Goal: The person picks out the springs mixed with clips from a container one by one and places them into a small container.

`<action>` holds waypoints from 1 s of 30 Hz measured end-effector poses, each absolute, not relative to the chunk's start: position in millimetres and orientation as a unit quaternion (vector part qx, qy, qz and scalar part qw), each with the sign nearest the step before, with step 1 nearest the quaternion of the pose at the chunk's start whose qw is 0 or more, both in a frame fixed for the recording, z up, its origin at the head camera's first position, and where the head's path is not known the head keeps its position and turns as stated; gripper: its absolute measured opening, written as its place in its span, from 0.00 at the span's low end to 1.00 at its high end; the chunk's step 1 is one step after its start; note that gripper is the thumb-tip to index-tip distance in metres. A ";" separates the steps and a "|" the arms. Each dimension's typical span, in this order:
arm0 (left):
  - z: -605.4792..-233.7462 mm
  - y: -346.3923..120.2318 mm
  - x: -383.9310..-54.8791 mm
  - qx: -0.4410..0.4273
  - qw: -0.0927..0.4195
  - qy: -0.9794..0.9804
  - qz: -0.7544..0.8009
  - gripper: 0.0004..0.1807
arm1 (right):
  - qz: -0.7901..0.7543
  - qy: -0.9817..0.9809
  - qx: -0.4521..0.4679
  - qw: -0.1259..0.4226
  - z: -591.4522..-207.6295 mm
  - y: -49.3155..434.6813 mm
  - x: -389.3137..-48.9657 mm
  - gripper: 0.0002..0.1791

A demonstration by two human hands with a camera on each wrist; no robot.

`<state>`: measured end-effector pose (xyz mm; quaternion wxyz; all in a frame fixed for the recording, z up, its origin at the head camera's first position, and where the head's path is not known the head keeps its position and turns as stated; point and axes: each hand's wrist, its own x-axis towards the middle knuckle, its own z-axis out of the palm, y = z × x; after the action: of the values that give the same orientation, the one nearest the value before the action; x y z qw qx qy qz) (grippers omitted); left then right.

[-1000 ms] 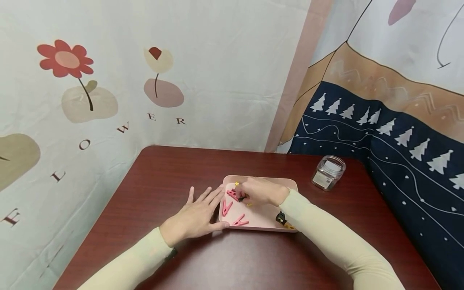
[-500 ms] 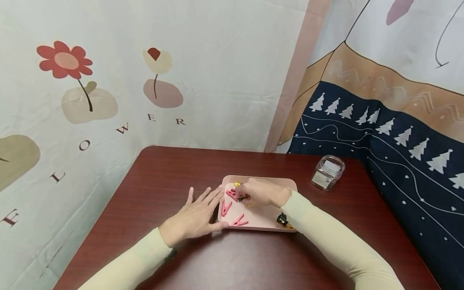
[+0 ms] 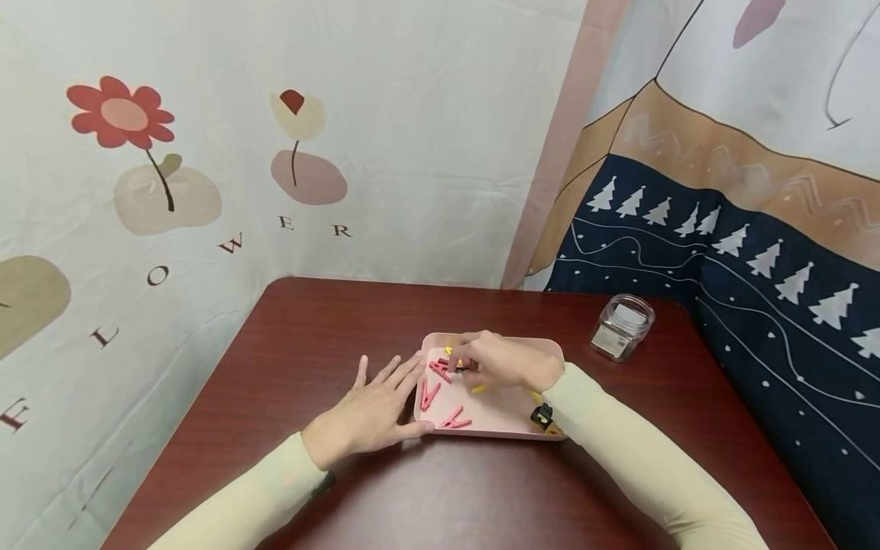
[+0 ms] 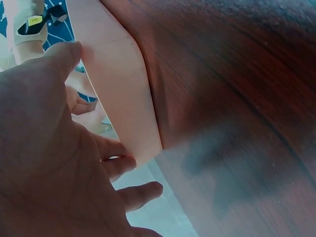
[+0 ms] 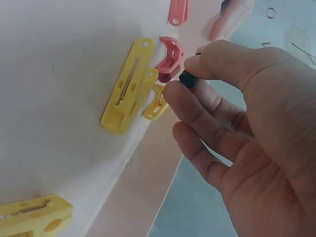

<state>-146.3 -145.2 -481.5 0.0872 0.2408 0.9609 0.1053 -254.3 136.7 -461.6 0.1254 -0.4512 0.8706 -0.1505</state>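
A shallow pink tray (image 3: 491, 436) holds pink and yellow clothespins. My left hand (image 3: 367, 420) lies at the tray's left end with fingers spread and straight, touching its wall. My right hand (image 3: 505, 359) is over the tray's far left part, pinching a small dark round-ended piece (image 5: 187, 79) between thumb and forefinger. Most of that piece is covered by the fingers, and I cannot tell its kind. Beyond it sits a pink clothespin (image 5: 170, 58). A yellow clothespin (image 5: 127, 89) lies beside the fingertips, and another yellow clothespin (image 5: 37, 217) is farther off.
A clear lidless jar (image 3: 622, 328) with a label stands on the dark red table (image 3: 344, 321), right of and behind the tray. Two pink clothespins, one (image 3: 429, 396) by the left wall and one (image 3: 456, 418) near the front, lie inside the tray. Printed cloth hangs behind the table.
My right hand has risen a little and shifted slightly right, with the dark piece in its pinch. More of a yellow clothespin shows beneath it. The left hand keeps its place.
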 end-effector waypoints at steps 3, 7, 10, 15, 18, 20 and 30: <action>-482.4 -144.6 -146.3 0.242 0.085 0.961 0.105 0.59 | -0.159 0.871 -0.451 0.114 -461.5 139.6 -253.1 0.11; -482.0 -144.2 -146.4 0.245 0.083 0.960 0.108 0.59 | -0.171 0.867 -0.460 0.091 -459.7 141.9 -251.5 0.11; -481.5 -144.3 -146.7 0.246 0.082 0.960 0.107 0.59 | -0.176 0.865 -0.463 0.079 -457.9 143.1 -250.5 0.12; -481.5 -145.5 -145.8 0.243 0.082 0.961 0.107 0.59 | -0.183 0.862 -0.468 0.066 -457.3 145.3 -248.8 0.15; -481.2 -144.9 -146.0 0.243 0.082 0.961 0.106 0.59 | -0.188 0.865 -0.460 0.067 -456.6 150.0 -246.5 0.16; -481.4 -144.5 -146.2 0.242 0.081 0.961 0.106 0.59 | -0.192 0.869 -0.452 0.068 -456.1 153.9 -245.3 0.17; -482.9 -144.8 -145.9 0.240 0.081 0.961 0.108 0.59 | -0.203 0.885 -0.411 0.073 -449.7 168.9 -242.4 0.20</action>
<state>-145.9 -144.8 -482.9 0.0814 0.2401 0.9613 0.1077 -242.4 168.9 -449.7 0.0730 -0.4115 0.8855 -0.2031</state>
